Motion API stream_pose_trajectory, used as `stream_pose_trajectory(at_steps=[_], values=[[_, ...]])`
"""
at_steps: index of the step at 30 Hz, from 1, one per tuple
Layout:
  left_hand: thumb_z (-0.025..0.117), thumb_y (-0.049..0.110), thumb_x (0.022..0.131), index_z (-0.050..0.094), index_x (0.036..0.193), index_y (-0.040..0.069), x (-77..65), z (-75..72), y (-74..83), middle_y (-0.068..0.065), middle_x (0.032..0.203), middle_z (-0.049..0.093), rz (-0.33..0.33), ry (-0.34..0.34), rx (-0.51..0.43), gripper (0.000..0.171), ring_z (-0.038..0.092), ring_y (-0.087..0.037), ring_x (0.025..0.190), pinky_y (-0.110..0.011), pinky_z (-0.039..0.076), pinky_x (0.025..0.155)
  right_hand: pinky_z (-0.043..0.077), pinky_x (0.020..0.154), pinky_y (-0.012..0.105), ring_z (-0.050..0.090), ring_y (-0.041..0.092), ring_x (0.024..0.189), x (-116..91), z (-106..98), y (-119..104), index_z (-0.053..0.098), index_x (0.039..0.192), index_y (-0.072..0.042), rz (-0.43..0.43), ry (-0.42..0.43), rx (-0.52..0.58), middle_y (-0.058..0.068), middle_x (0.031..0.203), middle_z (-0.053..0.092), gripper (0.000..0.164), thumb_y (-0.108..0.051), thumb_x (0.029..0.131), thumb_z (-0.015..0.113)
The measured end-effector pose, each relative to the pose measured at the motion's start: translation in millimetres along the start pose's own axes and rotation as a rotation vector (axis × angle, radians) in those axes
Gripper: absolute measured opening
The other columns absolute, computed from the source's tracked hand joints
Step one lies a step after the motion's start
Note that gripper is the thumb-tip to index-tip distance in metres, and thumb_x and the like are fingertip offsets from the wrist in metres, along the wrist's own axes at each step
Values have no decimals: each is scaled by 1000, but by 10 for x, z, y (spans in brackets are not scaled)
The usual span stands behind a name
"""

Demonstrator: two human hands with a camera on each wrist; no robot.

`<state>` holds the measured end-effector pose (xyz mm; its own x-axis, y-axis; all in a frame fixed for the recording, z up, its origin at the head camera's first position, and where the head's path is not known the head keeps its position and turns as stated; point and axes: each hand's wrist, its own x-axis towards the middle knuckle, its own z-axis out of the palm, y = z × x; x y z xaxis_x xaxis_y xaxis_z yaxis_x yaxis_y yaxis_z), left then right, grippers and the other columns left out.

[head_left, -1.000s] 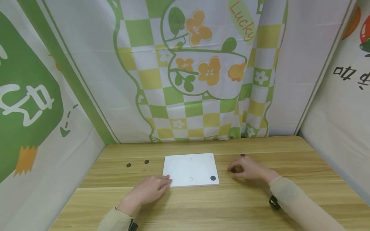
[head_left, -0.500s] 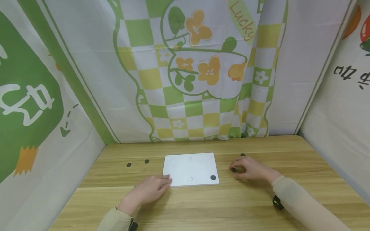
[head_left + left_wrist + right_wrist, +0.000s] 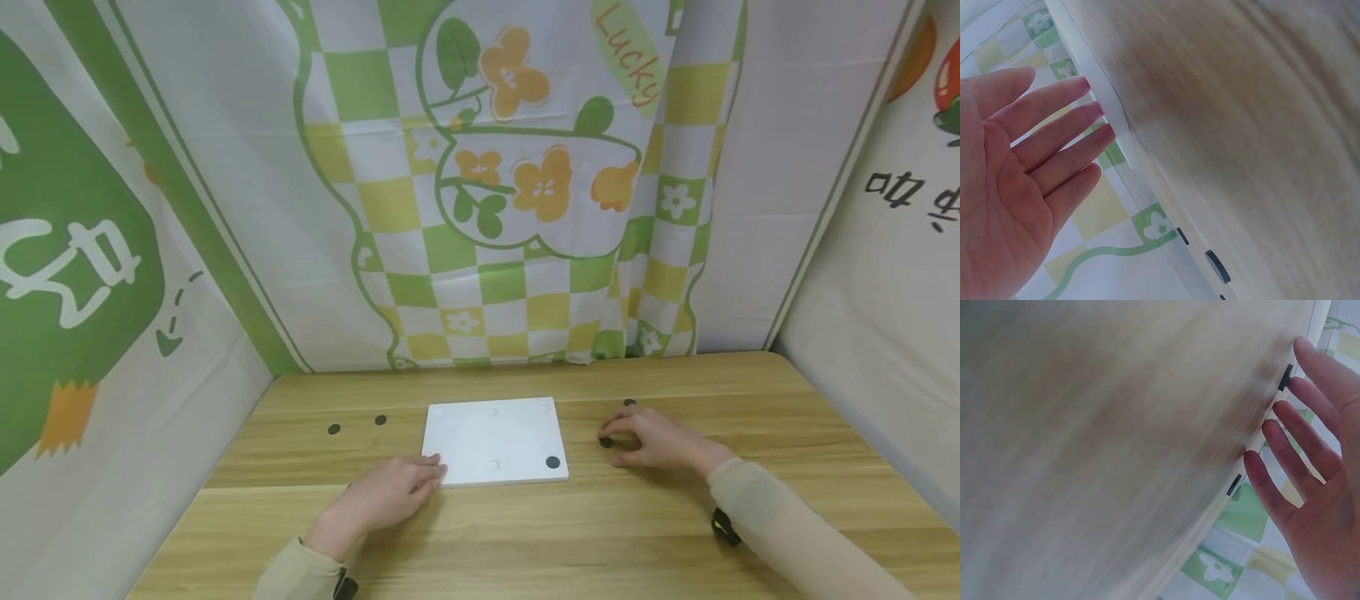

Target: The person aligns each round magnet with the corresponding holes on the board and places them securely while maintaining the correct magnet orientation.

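A white rectangular board (image 3: 491, 437) with shallow round recesses lies flat on the table. One black disc (image 3: 552, 462) sits at its near right corner. My left hand (image 3: 397, 490) rests its fingertips on the board's near left corner; in the left wrist view the left fingers (image 3: 1063, 128) are fairly straight. To the right of the board, my right hand (image 3: 656, 440) has a fingertip at a small black disc (image 3: 606, 442) on the table. The right wrist view shows that disc (image 3: 1285, 377) by the index fingertip, with the thumb apart from it and the other fingers spread.
Another black disc (image 3: 629, 402) lies just beyond the right hand. Two more, a left disc (image 3: 334, 429) and a disc nearer the board (image 3: 381, 420), lie on the wooden table (image 3: 510, 542). A patterned curtain (image 3: 510, 292) hangs behind the table's far edge.
My right hand has shifted slightly to the right, and its thumb has moved away from the disc. The left hand and the board have stayed put.
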<state>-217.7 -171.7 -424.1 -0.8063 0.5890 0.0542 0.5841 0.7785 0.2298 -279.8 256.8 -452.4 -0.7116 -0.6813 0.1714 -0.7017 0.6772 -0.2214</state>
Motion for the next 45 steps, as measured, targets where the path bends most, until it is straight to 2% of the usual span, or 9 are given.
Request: stream_pose_trajectory(at_steps=[15,29,36,45], values=[[50,24,98,63,123,10,9,7,-10,-12,133,57,-1,0,7,32,55,-32,122,-49,43,104,53,89,40,60,19,103,-23,-20,85,70,107,-21,-23,40,35,-2,111,62,32,-38,81,74],[50,23,98,64,123,9,1,3,2,-13,132,58,0,6,6,32,55,-32,122,-49,44,104,55,79,31,60,14,93,1,1,144,71,104,-24,52,14,154,-6,105,61,27,-36,80,74],[51,23,98,64,122,9,6,13,-14,-12,132,58,7,10,8,31,56,-32,121,-49,44,103,54,73,25,59,10,86,29,10,167,72,101,-21,49,38,175,-5,101,62,22,-30,81,75],[50,24,98,64,122,10,11,26,-33,-13,132,58,15,11,12,32,56,-33,120,-49,44,103,54,72,23,59,8,84,59,21,182,72,100,-24,84,19,210,-7,99,61,21,-31,81,75]])
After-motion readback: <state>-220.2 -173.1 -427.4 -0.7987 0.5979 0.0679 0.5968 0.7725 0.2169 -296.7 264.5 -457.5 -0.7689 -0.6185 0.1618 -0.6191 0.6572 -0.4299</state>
